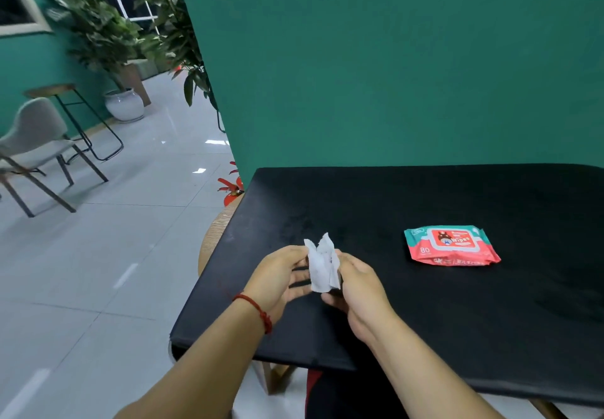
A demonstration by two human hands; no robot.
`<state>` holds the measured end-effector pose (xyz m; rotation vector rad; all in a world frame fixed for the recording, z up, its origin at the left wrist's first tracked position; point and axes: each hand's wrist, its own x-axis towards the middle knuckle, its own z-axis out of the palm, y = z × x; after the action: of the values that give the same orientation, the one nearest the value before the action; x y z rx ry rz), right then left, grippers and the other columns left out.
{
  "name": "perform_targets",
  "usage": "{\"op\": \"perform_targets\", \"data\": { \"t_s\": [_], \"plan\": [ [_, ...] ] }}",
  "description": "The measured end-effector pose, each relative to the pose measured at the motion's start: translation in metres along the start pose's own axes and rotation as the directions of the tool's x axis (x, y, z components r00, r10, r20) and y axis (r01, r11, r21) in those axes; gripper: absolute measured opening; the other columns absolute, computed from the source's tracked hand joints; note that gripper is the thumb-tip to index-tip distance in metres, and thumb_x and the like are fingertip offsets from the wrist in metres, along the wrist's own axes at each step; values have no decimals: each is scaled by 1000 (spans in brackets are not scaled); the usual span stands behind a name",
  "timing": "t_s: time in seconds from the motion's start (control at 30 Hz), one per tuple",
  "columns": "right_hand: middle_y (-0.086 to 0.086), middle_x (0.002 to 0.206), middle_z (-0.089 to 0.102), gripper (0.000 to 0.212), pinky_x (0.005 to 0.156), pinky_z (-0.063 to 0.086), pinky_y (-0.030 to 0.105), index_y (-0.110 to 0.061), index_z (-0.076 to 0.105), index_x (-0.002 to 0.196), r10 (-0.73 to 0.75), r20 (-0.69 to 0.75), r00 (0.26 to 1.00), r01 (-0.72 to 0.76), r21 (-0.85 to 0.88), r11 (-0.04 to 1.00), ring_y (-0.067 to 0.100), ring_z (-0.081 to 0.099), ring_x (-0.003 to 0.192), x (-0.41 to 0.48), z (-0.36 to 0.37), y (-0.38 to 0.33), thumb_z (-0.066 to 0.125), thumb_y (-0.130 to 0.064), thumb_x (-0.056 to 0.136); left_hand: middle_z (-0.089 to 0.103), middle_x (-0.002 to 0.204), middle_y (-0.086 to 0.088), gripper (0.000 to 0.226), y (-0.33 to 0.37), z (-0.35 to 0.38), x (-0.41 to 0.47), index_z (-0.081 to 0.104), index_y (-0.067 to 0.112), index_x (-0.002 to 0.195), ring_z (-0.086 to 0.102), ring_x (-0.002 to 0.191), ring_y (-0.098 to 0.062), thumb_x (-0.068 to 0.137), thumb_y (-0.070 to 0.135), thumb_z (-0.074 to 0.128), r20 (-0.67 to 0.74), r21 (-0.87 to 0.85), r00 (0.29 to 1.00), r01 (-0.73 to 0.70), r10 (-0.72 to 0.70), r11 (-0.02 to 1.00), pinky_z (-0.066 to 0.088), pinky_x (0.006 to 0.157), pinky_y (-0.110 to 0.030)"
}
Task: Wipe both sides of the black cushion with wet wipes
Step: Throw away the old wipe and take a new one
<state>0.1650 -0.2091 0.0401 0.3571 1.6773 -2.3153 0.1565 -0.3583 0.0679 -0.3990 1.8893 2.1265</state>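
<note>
The two hands were close together, just above the flat black square cushion (425, 320). The left hand (277, 278), with a red string on its wrist, and the right hand (358, 283) both pinched a small white wet wipe (322, 265) between them. The wipe stood up, all crumpled, and did not touch the cushion.

The cushion lay flat on a wooden table with a curved edge (214, 232). A red and teal plastic pack of wipes (452, 245) sat on the cushion, off to the right and well apart from the hands.

I think the person was getting the wipe ready, opening it or folding it, before rubbing the top side. There were faint dull marks near the hands. They might have been wet spots, but I could not tell. The under side had not been turned up yet.

Next, the wipe would need to go flat under one hand and be pushed across the top. The pack would have to come off before the cushion could be flipped.

The near and left edges of the cushion stuck out past the table, so hard pushing there could tip it. The plain green wall (392, 75) stood right behind the far edge, so there was little room that way. The pale tiled floor (108, 255) on the left was open.
</note>
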Motion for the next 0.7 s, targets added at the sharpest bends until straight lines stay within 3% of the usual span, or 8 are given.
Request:
{"op": "perform_targets", "data": {
  "t_s": [0.13, 0.23, 0.3, 0.43, 0.57, 0.63, 0.7],
  "plan": [
    [2, 107, 81, 27, 77, 61, 35, -16, 79, 120, 158, 20, 987, -158, 196, 968, 17, 76, 86, 22, 15, 3, 69, -32, 101, 79, 109, -10, 29, 3, -20, 15, 67, 4, 122, 77, 101, -26, 106, 18, 49, -90, -59, 995, -42, 36, 997, 62, 83, -43],
    [5, 128, 76, 53, 101, 56, 46, -22, 73, 132, 178, 171, 969, -219, 257, 941, 26, 74, 116, 38, 22, 2, 47, -60, 107, 79, 112, -9, 32, 9, -30, 28, 68, 5, 125, 76, 104, -27, 104, 15, 47, -134, -60, 991, -32, 24, 998, 62, 93, -49],
    [4, 133, 74, 65, 107, 51, 46, -25, 72, 135, 187, 262, 947, -246, 211, 946, 26, 70, 124, 52, 32, 3, 40, -72, 103, 78, 113, -12, 32, 13, -41, 38, 69, 2, 124, 76, 106, -30, 103, 13, 48, -150, -73, 989, -14, 3, 997, 60, 97, -51],
    [5, 119, 78, 29, 79, 61, 36, -15, 72, 130, 146, 140, 979, -165, 131, 978, 22, 76, 102, 77, 45, 6, 63, -30, 106, 79, 110, -12, 36, 10, -59, 52, 70, 3, 120, 77, 102, -28, 105, 17, 41, -153, -230, 988, -62, 27, 971, 60, 92, -46],
    [5, 98, 72, 19, 64, 56, 29, -13, 78, 114, 31, 4, 999, -32, 81, 996, 11, 60, 68, 112, 52, 7, 66, -26, 105, 73, 124, -22, 46, -3, -84, 85, 63, -5, 131, 71, 115, -38, 104, 18, 35, -102, -428, 995, -28, -17, 903, 53, 105, -55],
    [10, 101, 76, 21, 68, 56, 32, -14, 79, 109, -60, -13, 998, 60, -34, 998, 14, 62, 71, 128, 54, 6, 63, -28, 106, 70, 130, -24, 47, -6, -92, 107, 60, -5, 136, 69, 120, -42, 103, 18, 35, -88, -485, 994, 10, -60, 875, 52, 107, -57],
    [13, 109, 78, 22, 83, 62, 43, -16, 79, 104, -133, -8, 991, 131, -127, 983, 26, 73, 89, 143, 55, 6, 60, -27, 107, 68, 132, -26, 47, -4, -100, 129, 54, -7, 142, 68, 120, -43, 105, 13, 35, -87, -548, 994, 10, -69, 837, 58, 98, -54]
  ]
}}
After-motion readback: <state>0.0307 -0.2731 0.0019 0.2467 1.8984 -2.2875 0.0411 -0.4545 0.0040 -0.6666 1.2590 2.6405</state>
